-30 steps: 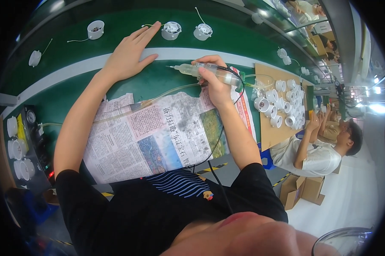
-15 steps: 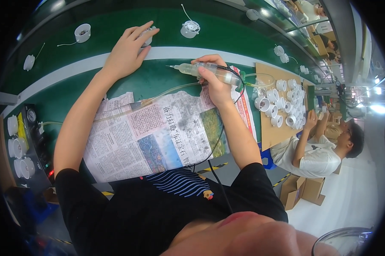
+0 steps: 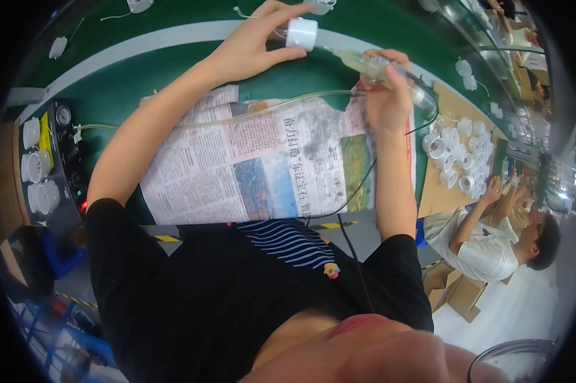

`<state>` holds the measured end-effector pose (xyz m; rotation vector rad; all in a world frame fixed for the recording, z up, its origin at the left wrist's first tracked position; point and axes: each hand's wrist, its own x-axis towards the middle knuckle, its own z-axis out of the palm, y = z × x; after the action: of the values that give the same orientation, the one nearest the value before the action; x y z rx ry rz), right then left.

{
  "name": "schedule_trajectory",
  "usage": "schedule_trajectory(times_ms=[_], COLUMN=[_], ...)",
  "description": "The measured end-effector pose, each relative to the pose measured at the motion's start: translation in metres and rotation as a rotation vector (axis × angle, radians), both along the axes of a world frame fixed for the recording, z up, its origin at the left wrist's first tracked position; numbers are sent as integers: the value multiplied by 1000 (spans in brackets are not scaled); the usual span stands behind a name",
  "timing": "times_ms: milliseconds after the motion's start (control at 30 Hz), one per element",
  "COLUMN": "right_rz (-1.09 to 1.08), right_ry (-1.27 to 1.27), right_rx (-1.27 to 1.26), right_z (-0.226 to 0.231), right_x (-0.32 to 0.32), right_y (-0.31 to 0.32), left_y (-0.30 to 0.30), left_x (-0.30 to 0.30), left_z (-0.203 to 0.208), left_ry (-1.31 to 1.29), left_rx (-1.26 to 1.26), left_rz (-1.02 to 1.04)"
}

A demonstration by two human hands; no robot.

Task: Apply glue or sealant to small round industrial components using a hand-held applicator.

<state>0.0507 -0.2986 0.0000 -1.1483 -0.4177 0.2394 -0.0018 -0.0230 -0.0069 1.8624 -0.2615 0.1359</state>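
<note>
Above the green bench point(image 3: 300, 75), the left hand point(image 3: 253, 48) grips one white cup point(image 3: 302, 34), the right hand point(image 3: 390, 99) one clear syringe point(image 3: 363, 64)

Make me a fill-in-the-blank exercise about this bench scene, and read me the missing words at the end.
1. The left hand holds a short cylinder whose colour is ____.
2. The right hand grips a syringe-like tool, its tip pointing toward the ____ hand.
3. The printed sheet spread on the green bench is a ____.
4. A cluster of similar cylinders sits on the picture's ____ side.

Missing words: white; left; newspaper; right.
</note>
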Motion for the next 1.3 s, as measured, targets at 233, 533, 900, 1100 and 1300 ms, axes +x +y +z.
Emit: schedule_trajectory(times_ms=[233, 533, 900, 1100, 1300], right_rz=[39, 21, 8, -2, -14], right_ry=[-77, -171, -238, -249, -183], right_rx=[-126, -227, -298, -291, -265], right_z=[-6, -10, -12, -13, -10], right_x=[-2, -1, -4, -3, -4], right_y=[1, 4, 7, 9, 4], left_y=[4, 4, 4, 6, 5], left_x=[2, 0, -1, 1, 12], left_z=[1, 9, 9, 4, -11], left_ry=[-169, -122, -129, -126, -598], left_rx=[273, 137, 131, 113, 366], left_rz=[-118, -185, -190, -193, 44])
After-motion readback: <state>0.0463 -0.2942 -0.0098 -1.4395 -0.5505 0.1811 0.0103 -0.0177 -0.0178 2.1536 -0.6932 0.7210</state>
